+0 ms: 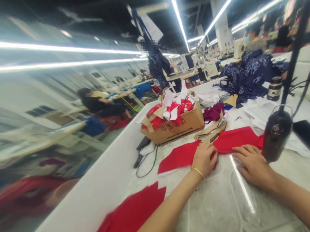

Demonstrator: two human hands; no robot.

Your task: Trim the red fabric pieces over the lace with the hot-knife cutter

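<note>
My left hand [205,158], with a thin yellow band at its wrist, has its fingers curled closed on red fabric. To its left extends one red fabric piece [180,156] with a pale underside at its edge. On the other side a red fabric piece [240,138] spans the gap between both hands. My right hand [253,164] rests with spread fingers over the near edge of that piece, beside a dark rounded object with a wire loop [277,135]. More red fabric [137,212] lies at the lower left, partly behind my left forearm.
A cardboard box [175,127] of red and white scraps stands at the table's left edge. Cardboard strips [212,130], maroon fabric [213,112] and a navy fabric pile [251,72] lie beyond. A black pole [293,57] rises at right, near a phone-like dark slab [307,134].
</note>
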